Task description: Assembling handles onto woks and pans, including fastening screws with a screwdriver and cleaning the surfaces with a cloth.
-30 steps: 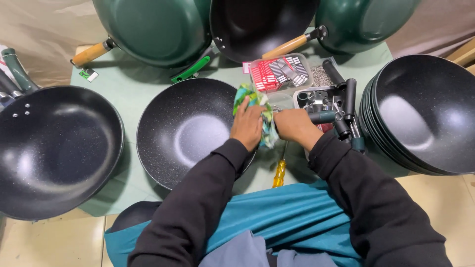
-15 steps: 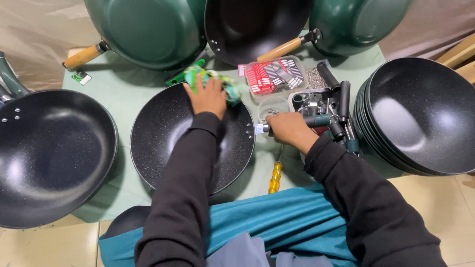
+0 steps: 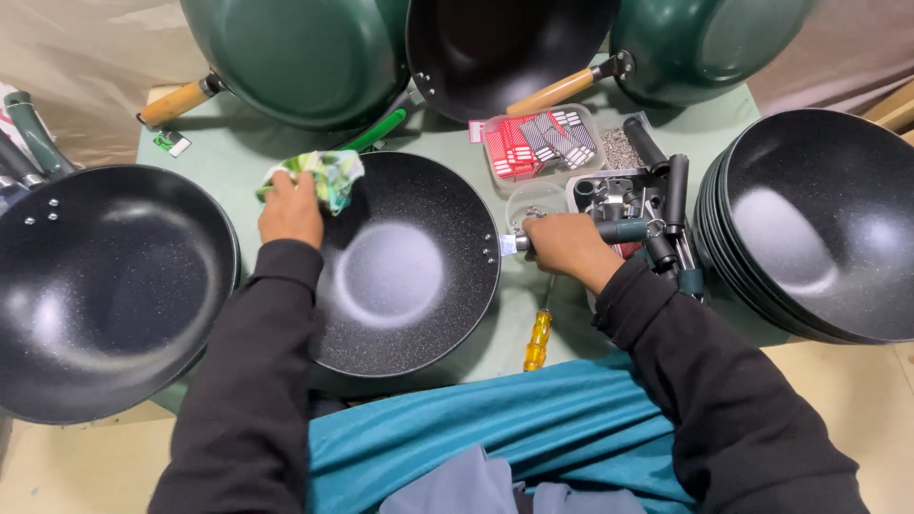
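Fingers of the right hand (image 3: 564, 246) are clenched around the handle stub of the speckled black pan (image 3: 400, 266), which sits near the front edge of the surface (image 3: 238, 152). Just right of it, a yellow screwdriver (image 3: 538, 340) lies by that edge. Left hand (image 3: 290, 209) grips a green cloth (image 3: 328, 176), pressing it on the pan's far-left rim. Farther back, a tray of red packets (image 3: 528, 143) sits before green pans (image 3: 295, 52).
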